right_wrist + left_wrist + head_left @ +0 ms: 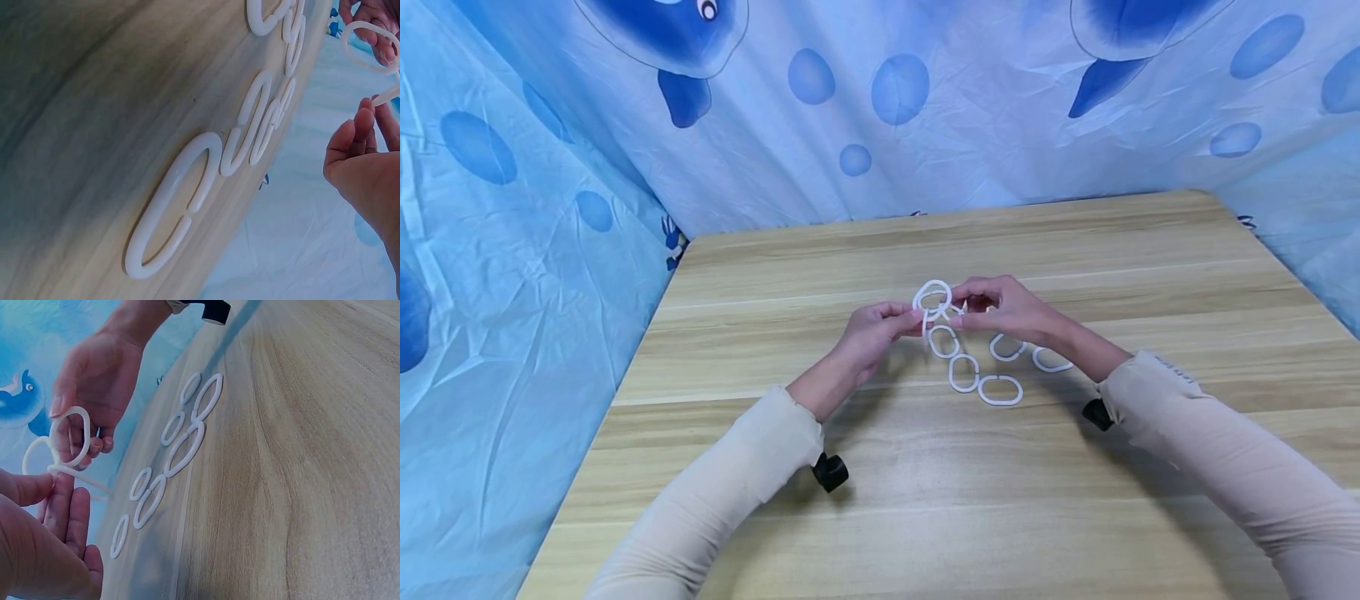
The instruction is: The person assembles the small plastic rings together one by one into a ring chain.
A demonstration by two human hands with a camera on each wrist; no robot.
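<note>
Both hands meet above the middle of the wooden surface (820, 267), raised a little off it, and between them they hold a white oval ring (932, 298). The left hand (868, 337) pinches the ring's near left edge between thumb and fingertips; the wrist view shows its thumb (25, 487) pressed to the ring's lower part while the other fingers lie loosely curled beneath. The right hand (1007, 310) grips from the ring's right side, fingers bent round it and round a second ring that hangs linked behind the first; how that second ring is joined cannot be made out.

Below the held ring, a chain of linked rings (966, 371) trails from the fingers down to the surface and runs toward the person, ending in the largest oval link (1000, 390), which lies flat. To the right of the held ring, under the right wrist, two loose rings (1030, 354) lie flat on the surface, just beside each other and near the chain but apart from it.

Beyond the held ring, a blue curtain (925, 108) with darker bubble shapes hangs behind the surface's far edge.
</note>
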